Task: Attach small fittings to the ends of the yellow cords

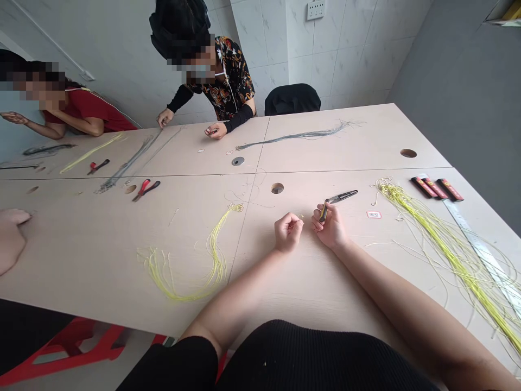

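Observation:
My left hand (288,232) is closed in a pinch above the table. A tiny yellowish bit shows at its fingertips, too small to name. Just to its right, my right hand (331,228) is wrapped round a pair of thread snips (342,197) with dark blades pointing up and to the right. Left of my hands lies a curved bundle of yellow line (215,244) with small metal, hook-like ends. A thicker bundle of yellow line (443,250) spreads over the table on the right.
Several red-and-black cylinders (449,189) lie by a metal ruler (464,220) at the right. A small label (373,214) is nearer. Red-handled pliers (145,190) and grey line (293,136) lie farther off. Two people sit across the table (325,157); another person's arm (12,239) enters at left.

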Motion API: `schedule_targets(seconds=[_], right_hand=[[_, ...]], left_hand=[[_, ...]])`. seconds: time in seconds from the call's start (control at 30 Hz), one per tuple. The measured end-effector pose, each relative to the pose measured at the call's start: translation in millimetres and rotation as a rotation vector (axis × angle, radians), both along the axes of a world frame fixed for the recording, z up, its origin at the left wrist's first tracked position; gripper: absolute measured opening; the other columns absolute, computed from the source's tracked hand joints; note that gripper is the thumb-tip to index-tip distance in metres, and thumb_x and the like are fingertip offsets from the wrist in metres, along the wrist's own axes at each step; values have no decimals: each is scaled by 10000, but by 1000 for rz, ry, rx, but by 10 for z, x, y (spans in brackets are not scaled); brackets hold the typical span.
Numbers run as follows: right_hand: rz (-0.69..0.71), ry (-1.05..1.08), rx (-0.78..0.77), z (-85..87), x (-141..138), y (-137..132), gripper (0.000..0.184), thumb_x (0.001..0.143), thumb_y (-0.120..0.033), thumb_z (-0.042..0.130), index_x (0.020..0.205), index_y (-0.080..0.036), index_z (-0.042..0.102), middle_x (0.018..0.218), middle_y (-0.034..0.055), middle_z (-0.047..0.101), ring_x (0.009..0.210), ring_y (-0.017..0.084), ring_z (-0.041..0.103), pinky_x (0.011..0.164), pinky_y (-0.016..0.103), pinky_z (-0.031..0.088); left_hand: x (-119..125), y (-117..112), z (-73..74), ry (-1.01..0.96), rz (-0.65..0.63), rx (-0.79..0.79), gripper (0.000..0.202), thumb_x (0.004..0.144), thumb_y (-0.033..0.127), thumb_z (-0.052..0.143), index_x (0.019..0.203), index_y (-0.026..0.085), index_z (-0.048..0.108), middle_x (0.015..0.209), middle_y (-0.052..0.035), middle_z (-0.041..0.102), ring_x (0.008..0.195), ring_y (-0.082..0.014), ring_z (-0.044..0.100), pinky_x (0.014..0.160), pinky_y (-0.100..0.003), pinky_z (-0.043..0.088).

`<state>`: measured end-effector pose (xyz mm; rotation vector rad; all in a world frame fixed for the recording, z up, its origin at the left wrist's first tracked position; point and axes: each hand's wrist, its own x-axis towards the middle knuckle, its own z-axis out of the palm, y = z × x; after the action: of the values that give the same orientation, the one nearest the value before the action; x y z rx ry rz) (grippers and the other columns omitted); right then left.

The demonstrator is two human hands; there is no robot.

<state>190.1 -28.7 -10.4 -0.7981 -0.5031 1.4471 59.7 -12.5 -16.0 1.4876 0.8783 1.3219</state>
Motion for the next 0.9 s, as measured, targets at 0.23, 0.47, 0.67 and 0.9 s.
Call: schedule_targets(seconds=[0.23,0.47,0.67,0.9], right_hand=[[117,-31,49,0,22,-25,377,720,-553,487,631,-228,320,447,-78,234,357,88,194,398,245,220],[83,-60,78,10,18,-37,400,752,-611,434,646,-232,360,468,-71,235,361,94,194,407,254,224],[94,-12,84,-3,20,-35,341,759,-538,436,630,-225,394,461,-55,258,373,98,204,404,249,221],[148,93,98,-40,36,-21,255,709,-444,491,651,-214,397,459,-53,305,378,96,245,413,247,224]], left_hand=[[2,0,-5,3,-22,-2,319,742,370,598,535,179,448,452,61,343,441,-65,285,448,-224,233],[7,1,4,3,-23,4,329,745,362,600,533,180,426,450,62,330,445,-67,285,452,-224,232],[5,2,0,3,-30,27,328,761,359,597,545,179,428,451,63,329,438,-66,285,449,-223,233],[7,1,6,0,-46,31,312,758,341,580,545,177,421,442,73,319,428,-59,276,439,-206,233]])
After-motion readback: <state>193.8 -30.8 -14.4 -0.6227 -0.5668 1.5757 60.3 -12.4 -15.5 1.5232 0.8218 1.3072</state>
